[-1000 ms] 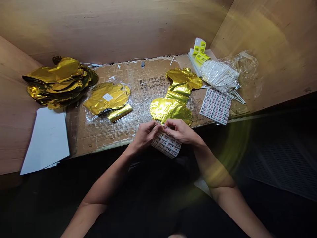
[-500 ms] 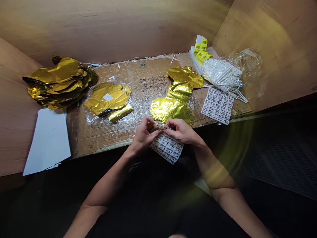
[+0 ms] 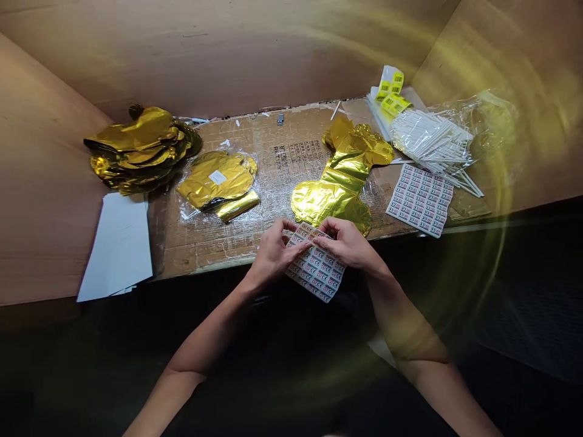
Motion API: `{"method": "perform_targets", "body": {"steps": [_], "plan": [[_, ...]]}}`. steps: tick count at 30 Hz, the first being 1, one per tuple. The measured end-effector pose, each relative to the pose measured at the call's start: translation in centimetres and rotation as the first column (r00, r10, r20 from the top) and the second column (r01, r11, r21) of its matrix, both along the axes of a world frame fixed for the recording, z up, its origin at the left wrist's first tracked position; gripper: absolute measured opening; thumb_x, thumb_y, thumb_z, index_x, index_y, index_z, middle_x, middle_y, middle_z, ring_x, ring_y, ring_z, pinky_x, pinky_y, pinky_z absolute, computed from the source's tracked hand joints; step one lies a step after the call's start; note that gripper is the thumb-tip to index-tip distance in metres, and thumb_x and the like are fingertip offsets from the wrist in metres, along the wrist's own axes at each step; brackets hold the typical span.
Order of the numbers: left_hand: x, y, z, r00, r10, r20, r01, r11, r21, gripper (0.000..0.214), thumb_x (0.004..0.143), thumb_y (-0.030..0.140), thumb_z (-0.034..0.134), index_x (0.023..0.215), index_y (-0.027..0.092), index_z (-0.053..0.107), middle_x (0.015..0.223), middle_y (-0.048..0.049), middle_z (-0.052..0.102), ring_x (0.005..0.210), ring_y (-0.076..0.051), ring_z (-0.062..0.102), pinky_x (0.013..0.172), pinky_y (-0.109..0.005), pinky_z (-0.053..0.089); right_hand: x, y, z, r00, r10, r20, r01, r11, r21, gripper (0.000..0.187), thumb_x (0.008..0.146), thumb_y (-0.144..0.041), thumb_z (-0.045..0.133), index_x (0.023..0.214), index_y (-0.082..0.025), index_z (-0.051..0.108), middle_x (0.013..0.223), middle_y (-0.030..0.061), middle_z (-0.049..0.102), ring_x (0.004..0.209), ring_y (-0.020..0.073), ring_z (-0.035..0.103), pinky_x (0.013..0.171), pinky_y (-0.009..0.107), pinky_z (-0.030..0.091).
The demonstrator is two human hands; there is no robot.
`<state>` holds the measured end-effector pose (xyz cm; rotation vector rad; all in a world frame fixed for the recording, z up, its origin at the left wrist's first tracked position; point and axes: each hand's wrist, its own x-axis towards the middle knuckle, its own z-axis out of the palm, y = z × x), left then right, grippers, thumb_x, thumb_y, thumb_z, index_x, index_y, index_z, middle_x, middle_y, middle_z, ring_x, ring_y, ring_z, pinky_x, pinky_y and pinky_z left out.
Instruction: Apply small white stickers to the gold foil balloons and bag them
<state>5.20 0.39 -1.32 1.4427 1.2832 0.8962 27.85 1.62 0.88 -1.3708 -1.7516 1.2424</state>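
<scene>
Between my two hands, just off the table's front edge, is a sheet of small CE-mark stickers (image 3: 321, 273). My left hand (image 3: 277, 250) pinches its left side, thumb on top. My right hand (image 3: 348, 246) grips the opposite side, its thumb almost meeting the left one across the sheet. The fingers beneath the sheet are hidden. Just beyond my hands a gold foil balloon (image 3: 339, 188) lies flat on the cardboard-covered table (image 3: 214, 246).
Left are a pile of gold foil balloons (image 3: 141, 149), a bagged gold balloon (image 3: 216, 176) and white sheets (image 3: 121, 249). Right are white sticks (image 3: 430, 136) in clear plastic, yellow barcode labels (image 3: 394, 104) and another sticker sheet (image 3: 421, 199). Wooden walls (image 3: 255, 54) enclose the table.
The view has shifted, so the table's contents sit farther right. The sticker sheet's top part, folded back before, now lies flatter between my thumbs. Both hands keep their hold.
</scene>
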Motion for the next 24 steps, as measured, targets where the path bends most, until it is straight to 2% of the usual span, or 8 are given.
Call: {"method": "perform_targets", "body": {"steps": [2, 4, 8, 13, 16, 19, 21, 24], "plan": [[-0.4, -0.1, 0.1, 0.995, 0.029, -0.091, -0.027, 0.999, 0.024, 0.052, 0.077, 0.045, 0.093, 0.111, 0.022, 0.062, 0.108, -0.0041, 0.070, 0.065, -0.012, 0.061, 0.055, -0.026, 0.047, -0.3, -0.2, 0.2, 0.993, -0.036, 0.110, 0.031, 0.998, 0.047, 0.018, 0.090, -0.033, 0.074, 0.083, -0.021, 0.063, 0.076, 0.0002, 0.065, 0.067, 0.0151, 0.053, 0.063, 0.028, 0.037], [-0.7, -0.1, 0.3, 0.996, 0.041, -0.083, -0.041, 0.999, 0.001, 0.052, 0.075, 0.045, 0.094, 0.109, 0.022, 0.063, 0.106, -0.0042, 0.070, 0.065, -0.012, 0.061, 0.054, -0.026, 0.048, -0.7, -0.4, 0.6, 0.980, -0.050, 0.191, 0.032, 0.995, 0.092, 0.015, 0.092, -0.031, 0.072, 0.085, -0.022, 0.063, 0.078, 0.0014, 0.068, 0.068, 0.0164, 0.056, 0.065, 0.030, 0.037], [-0.8, 0.1, 1.0, 0.993, -0.011, 0.117, 0.039, 0.972, -0.233, 0.050, 0.077, 0.048, 0.092, 0.104, 0.022, 0.060, 0.084, -0.0006, 0.070, 0.060, -0.015, 0.066, 0.051, -0.026, 0.050, -1.1, -0.6, 1.2, 0.971, -0.036, 0.235, 0.006, 0.992, 0.127, 0.014, 0.094, -0.031, 0.071, 0.088, -0.022, 0.061, 0.082, 0.0028, 0.070, 0.071, 0.0181, 0.059, 0.068, 0.031, 0.037], [-1.0, 0.2, 1.4, 0.934, 0.135, 0.330, -0.009, 0.934, -0.356, 0.076, 0.067, 0.041, 0.099, 0.122, 0.027, 0.048, 0.097, 0.0006, 0.072, 0.059, -0.015, 0.069, 0.051, -0.026, 0.056, -1.1, -0.7, 1.4, 0.973, -0.015, 0.231, -0.012, 0.994, 0.113, 0.012, 0.095, -0.030, 0.069, 0.090, -0.022, 0.061, 0.085, 0.0030, 0.071, 0.072, 0.0182, 0.059, 0.068, 0.031, 0.038], [-1.2, 0.2, 1.3, 0.930, 0.118, 0.348, 0.041, 0.908, -0.417, 0.077, 0.069, 0.042, 0.099, 0.128, 0.024, 0.052, 0.092, -0.0011, 0.072, 0.057, -0.016, 0.069, 0.051, -0.029, 0.057, -1.2, -0.8, 1.6, 0.974, -0.026, 0.224, -0.003, 0.992, 0.125, 0.011, 0.095, -0.028, 0.068, 0.090, -0.022, 0.060, 0.084, 0.0026, 0.070, 0.072, 0.0179, 0.058, 0.068, 0.031, 0.038], [-1.6, 0.5, 1.5, 0.934, 0.090, 0.346, 0.041, 0.935, -0.353, 0.052, 0.067, 0.039, 0.100, 0.100, 0.017, 0.067, 0.124, -0.0115, 0.071, 0.078, -0.019, 0.076, 0.066, -0.033, 0.063, -1.3, -0.9, 1.8, 0.978, -0.019, 0.207, -0.007, 0.992, 0.126, 0.010, 0.095, -0.028, 0.067, 0.091, -0.022, 0.060, 0.083, 0.0018, 0.068, 0.072, 0.0172, 0.058, 0.068, 0.029, 0.038], [-2.0, 0.9, 1.7, 0.949, 0.009, 0.314, 0.080, 0.959, -0.270, 0.040, 0.068, 0.039, 0.099, 0.079, 0.014, 0.070, 0.141, -0.0137, 0.065, 0.101, -0.025, 0.077, 0.080, -0.035, 0.065, -1.3, -0.8, 1.8, 0.981, -0.005, 0.194, -0.018, 0.993, 0.117, 0.008, 0.095, -0.026, 0.066, 0.092, -0.021, 0.061, 0.083, 0.0012, 0.068, 0.072, 0.0162, 0.058, 0.068, 0.028, 0.038], [-2.3, 1.7, 1.9, 0.950, -0.228, 0.214, 0.260, 0.956, -0.135, 0.031, 0.073, 0.040, 0.096, 0.090, 0.018, 0.083, 0.152, -0.0134, 0.062, 0.131, -0.035, 0.067, 0.095, -0.039, 0.062, -1.3, -0.7, 1.8, 0.989, 0.060, 0.134, -0.073, 0.993, 0.096, 0.007, 0.094, -0.025, 0.065, 0.091, -0.020, 0.061, 0.081, -0.0003, 0.065, 0.071, 0.0143, 0.055, 0.068, 0.027, 0.038]]}}
